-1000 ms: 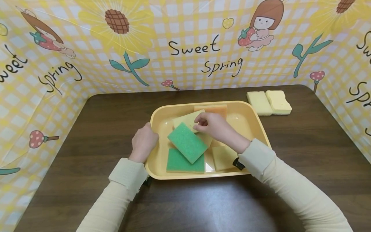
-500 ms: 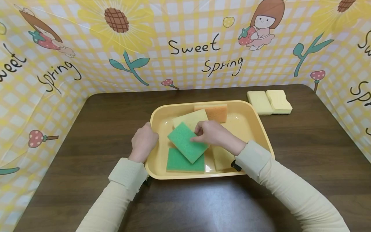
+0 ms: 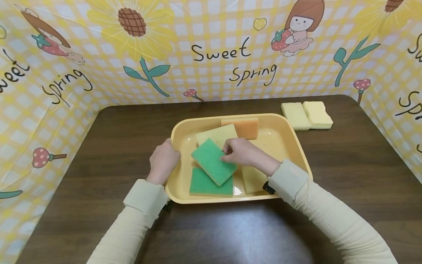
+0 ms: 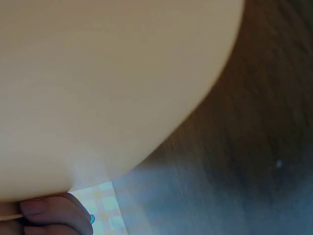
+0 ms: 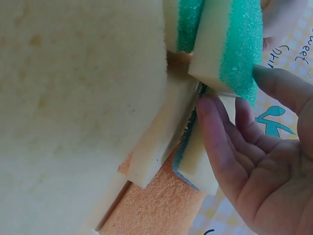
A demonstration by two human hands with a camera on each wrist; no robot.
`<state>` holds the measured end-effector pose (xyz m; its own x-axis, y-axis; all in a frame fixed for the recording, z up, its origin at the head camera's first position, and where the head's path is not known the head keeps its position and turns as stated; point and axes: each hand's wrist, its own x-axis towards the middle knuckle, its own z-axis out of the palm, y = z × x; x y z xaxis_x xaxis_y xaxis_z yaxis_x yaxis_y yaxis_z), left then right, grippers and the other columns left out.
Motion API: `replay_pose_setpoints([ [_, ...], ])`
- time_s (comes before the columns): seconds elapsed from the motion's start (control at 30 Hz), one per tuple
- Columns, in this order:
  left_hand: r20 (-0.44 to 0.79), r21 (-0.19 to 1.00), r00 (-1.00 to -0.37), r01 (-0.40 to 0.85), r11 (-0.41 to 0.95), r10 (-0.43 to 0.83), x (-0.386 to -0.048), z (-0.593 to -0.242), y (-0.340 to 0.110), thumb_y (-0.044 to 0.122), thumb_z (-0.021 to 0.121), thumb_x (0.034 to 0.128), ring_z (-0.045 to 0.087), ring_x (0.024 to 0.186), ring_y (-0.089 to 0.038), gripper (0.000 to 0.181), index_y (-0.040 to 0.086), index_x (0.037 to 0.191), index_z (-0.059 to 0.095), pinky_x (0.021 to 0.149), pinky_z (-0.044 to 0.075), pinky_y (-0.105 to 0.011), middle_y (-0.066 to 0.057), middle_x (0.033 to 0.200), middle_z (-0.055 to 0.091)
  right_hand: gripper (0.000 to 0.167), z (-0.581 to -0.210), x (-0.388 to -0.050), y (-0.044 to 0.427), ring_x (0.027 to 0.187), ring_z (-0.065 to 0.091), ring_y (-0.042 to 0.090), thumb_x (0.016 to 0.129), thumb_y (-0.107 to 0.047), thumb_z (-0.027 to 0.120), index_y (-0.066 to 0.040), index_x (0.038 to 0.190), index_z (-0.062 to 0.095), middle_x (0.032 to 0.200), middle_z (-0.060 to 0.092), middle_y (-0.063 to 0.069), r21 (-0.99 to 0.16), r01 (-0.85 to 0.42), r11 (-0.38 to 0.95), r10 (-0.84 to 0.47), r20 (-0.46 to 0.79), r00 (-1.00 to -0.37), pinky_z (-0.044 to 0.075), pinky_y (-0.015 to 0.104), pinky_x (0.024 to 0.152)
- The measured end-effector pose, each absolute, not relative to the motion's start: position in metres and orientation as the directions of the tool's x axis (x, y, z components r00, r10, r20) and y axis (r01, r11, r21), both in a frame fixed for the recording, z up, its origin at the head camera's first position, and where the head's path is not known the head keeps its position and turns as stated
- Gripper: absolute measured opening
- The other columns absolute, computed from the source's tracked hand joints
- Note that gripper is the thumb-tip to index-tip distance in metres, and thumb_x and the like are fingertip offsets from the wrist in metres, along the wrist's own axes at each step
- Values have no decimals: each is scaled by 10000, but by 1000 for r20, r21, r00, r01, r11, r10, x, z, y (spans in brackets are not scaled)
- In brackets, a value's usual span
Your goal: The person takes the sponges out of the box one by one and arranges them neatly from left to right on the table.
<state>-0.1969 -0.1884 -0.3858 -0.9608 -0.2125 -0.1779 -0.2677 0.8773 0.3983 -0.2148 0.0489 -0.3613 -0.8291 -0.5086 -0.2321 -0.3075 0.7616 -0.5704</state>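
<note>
My left hand (image 3: 163, 161) grips the left rim of the yellow tray (image 3: 280, 143); in the left wrist view its curled fingers (image 4: 61, 213) show against the tray wall. My right hand (image 3: 242, 152) pinches the right edge of a tilted green-and-cream sponge (image 3: 212, 161). In the right wrist view the thumb lies on its green face, with fingers beneath. Under it, at the front, lies another green-topped sponge (image 3: 209, 187). A cream-topped sponge (image 3: 217, 132) and an orange one (image 3: 247, 129) lie behind. Below my right wrist is a pale sponge (image 3: 254, 179), partly hidden.
Two pale yellow sponges, a flat one (image 3: 294, 116) and a wavy-edged one (image 3: 317, 114), lie side by side on the dark wooden table (image 3: 115, 139) beyond the tray's back right corner. A yellow checked cloth (image 3: 217, 33) surrounds the table's back and sides.
My right hand has come down toward the front from above the cream sponge and taken hold of the upper green sponge, which has shifted very slightly. The left hand stays on the rim.
</note>
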Motion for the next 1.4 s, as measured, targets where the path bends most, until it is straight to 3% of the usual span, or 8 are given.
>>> replay_pose_setpoints([
  [0.2,-175,393,-963,-261,882,-207,-198,-385,-188,120,421,859,637,745,-303,343,-25,1153,524,501,413,-343,-216,924,651,220,-355,-213,52,801,536,155,859,-236,690,-43,908,595,916,633,65,-593,-270,758,-500,-263,-825,443,270,740],
  [0.43,-172,399,-963,-259,879,-206,-198,-384,-189,116,417,847,632,737,-298,339,-24,1137,522,500,410,-343,-212,917,649,240,-351,-215,54,697,579,122,835,-215,715,-43,924,573,888,621,66,-661,-236,713,-517,-268,-813,469,219,638],
  [0.73,-179,405,-962,-264,876,-207,-199,-384,-189,113,414,846,618,707,-276,351,-26,1149,523,482,402,-329,-210,907,649,411,-341,-215,59,955,622,209,819,-220,727,3,1145,613,1011,671,111,-706,-264,657,-549,-209,-809,497,300,808],
  [1.0,-196,406,-959,-270,873,-205,-198,-383,-189,116,408,852,617,710,-274,355,-26,1158,519,489,407,-329,-206,912,646,415,-330,-214,74,946,629,227,836,-220,714,12,1165,615,1019,672,128,-747,-243,619,-507,-143,-850,497,311,787],
  [1.4,-197,398,-958,-272,876,-207,-197,-383,-189,124,413,858,637,760,-302,361,-27,1168,517,510,416,-348,-217,945,652,400,-305,-216,101,900,629,187,883,-239,664,-23,1214,601,1061,637,133,-788,-146,598,-419,-152,-895,504,279,789],
])
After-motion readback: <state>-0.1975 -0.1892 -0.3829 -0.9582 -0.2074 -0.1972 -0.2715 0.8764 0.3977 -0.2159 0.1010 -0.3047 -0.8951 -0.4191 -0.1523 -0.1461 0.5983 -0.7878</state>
